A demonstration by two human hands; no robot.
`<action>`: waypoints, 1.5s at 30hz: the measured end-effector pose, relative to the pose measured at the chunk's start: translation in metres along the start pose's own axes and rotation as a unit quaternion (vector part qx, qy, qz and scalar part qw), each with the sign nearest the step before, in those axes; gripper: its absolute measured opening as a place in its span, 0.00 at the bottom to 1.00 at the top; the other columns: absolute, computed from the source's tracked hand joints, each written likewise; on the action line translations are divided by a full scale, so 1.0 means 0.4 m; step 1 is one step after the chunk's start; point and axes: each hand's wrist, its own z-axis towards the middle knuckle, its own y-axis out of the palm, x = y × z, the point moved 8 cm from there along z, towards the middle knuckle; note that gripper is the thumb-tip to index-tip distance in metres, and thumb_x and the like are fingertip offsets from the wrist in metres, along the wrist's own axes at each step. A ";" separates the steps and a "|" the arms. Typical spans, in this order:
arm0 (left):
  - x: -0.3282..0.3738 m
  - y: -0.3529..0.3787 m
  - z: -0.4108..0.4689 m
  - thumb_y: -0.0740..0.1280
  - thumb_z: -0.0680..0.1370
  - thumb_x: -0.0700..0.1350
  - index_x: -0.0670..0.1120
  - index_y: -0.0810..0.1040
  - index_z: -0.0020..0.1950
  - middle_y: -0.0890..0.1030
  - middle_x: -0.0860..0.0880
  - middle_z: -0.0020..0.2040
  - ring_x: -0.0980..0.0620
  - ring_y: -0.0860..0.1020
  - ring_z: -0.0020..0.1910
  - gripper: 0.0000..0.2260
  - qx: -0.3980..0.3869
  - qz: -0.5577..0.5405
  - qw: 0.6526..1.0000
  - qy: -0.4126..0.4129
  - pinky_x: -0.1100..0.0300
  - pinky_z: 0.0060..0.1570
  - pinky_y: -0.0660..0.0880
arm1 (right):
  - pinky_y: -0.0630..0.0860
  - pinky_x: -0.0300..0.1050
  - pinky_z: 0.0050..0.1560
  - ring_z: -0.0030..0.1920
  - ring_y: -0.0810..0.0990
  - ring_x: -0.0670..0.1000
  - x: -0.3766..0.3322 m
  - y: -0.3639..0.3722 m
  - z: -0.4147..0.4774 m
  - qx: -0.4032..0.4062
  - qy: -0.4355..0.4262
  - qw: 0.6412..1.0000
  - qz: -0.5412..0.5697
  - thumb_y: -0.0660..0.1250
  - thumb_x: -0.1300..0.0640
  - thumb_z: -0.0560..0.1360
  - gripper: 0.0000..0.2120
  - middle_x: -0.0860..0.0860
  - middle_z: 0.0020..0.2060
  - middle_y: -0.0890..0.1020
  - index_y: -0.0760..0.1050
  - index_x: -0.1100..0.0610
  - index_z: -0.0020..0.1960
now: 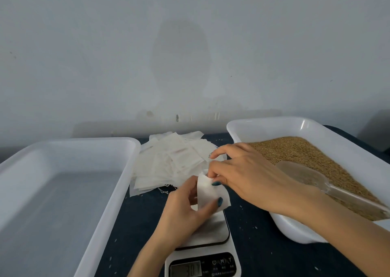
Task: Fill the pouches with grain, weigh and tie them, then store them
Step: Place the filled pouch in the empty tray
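Step in hand: opening an empty pouch [213, 194] above the scale [211, 230]; left hand [185, 209] fingers pinch its side, right hand [238, 171] fingers pinch its mouth. Next likely calls for the scoop [304, 174] in the grain tray [274, 125].

White is seen on the pouch [212, 194], the pouch pile [171, 163], both trays [118, 192] [274, 127] and the scale [211, 253]; golden-brown grain [306, 150]; a dark blue bench [253, 245], speckled white.

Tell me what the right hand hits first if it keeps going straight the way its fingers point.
The right hand points left across the table. Past the pouch it already pinches, the pile of empty pouches probably comes first, though depth is unclear.
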 end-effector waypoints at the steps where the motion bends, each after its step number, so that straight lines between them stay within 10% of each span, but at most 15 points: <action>1: 0.000 0.012 0.001 0.75 0.70 0.56 0.63 0.76 0.55 0.84 0.57 0.49 0.56 0.82 0.50 0.16 -0.022 -0.014 1.000 -0.009 0.59 0.50 0.79 | 0.74 0.48 0.57 0.61 0.75 0.57 0.002 -0.004 0.002 -0.010 0.001 1.000 0.011 0.57 0.45 0.79 0.09 0.50 0.61 0.78 0.74 0.45 0.52; 6: 0.022 0.067 0.027 0.77 0.72 0.43 0.51 0.74 0.65 0.82 0.51 0.59 0.53 0.80 0.61 0.24 -0.101 -0.127 0.986 -0.025 0.56 0.56 0.78 | 0.74 0.45 0.53 0.63 0.75 0.56 0.002 -0.056 0.006 -0.012 -0.017 1.000 -0.017 0.69 0.54 0.77 0.09 0.47 0.66 0.75 0.72 0.42 0.50; 11: 0.068 0.092 0.045 0.74 0.73 0.33 0.50 0.80 0.43 0.82 0.51 0.40 0.55 0.82 0.40 0.11 -0.113 -0.157 0.981 0.002 0.65 0.42 0.78 | 0.72 0.44 0.62 0.68 0.73 0.46 -0.041 -0.140 -0.017 0.026 -0.113 0.993 0.004 0.70 0.55 0.76 0.06 0.39 0.59 0.81 0.80 0.47 0.52; 16: 0.075 0.068 0.068 0.73 0.70 0.39 0.48 0.77 0.45 0.79 0.49 0.38 0.54 0.78 0.37 0.08 -0.038 -0.093 0.994 0.043 0.61 0.40 0.76 | 0.71 0.33 0.58 0.60 0.75 0.34 0.222 -0.163 -0.144 0.049 0.134 0.983 0.114 0.59 0.41 0.78 0.12 0.33 0.58 0.77 0.73 0.35 0.60; 22: 0.067 0.070 0.077 0.71 0.69 0.45 0.49 0.77 0.47 0.79 0.50 0.39 0.50 0.78 0.40 0.09 0.001 -0.002 0.998 0.056 0.55 0.43 0.77 | 0.76 0.36 0.47 0.45 0.75 0.38 0.558 0.022 -0.491 -0.258 0.366 0.887 -0.111 0.59 0.44 0.81 0.04 0.40 0.45 0.77 0.69 0.37 0.48; 29: 0.064 0.110 0.098 0.73 0.69 0.44 0.51 0.78 0.51 0.79 0.52 0.41 0.52 0.78 0.40 0.12 0.007 -0.013 0.999 0.035 0.54 0.41 0.79 | 0.71 0.33 0.39 0.43 0.73 0.36 0.526 0.072 -0.487 -0.266 0.312 0.907 -0.098 0.61 0.29 0.73 0.12 0.37 0.43 0.74 0.66 0.36 0.44; 37: 0.028 0.097 0.106 0.71 0.66 0.51 0.57 0.76 0.48 0.80 0.54 0.43 0.54 0.79 0.42 0.12 0.001 0.021 0.999 0.031 0.60 0.41 0.79 | 0.64 0.31 0.28 0.34 0.74 0.36 0.549 -0.042 -0.398 -0.250 0.269 0.909 -0.196 0.54 0.37 0.81 0.11 0.38 0.36 0.76 0.71 0.37 0.59; 45: 0.025 0.102 0.108 0.75 0.70 0.45 0.66 0.73 0.50 0.80 0.61 0.44 0.61 0.79 0.43 0.18 0.010 0.065 0.997 0.040 0.73 0.36 0.74 | 0.61 0.31 0.25 0.25 0.70 0.39 0.530 0.036 -0.306 -0.256 0.232 0.910 -0.230 0.54 0.38 0.81 0.17 0.43 0.30 0.75 0.78 0.44 0.49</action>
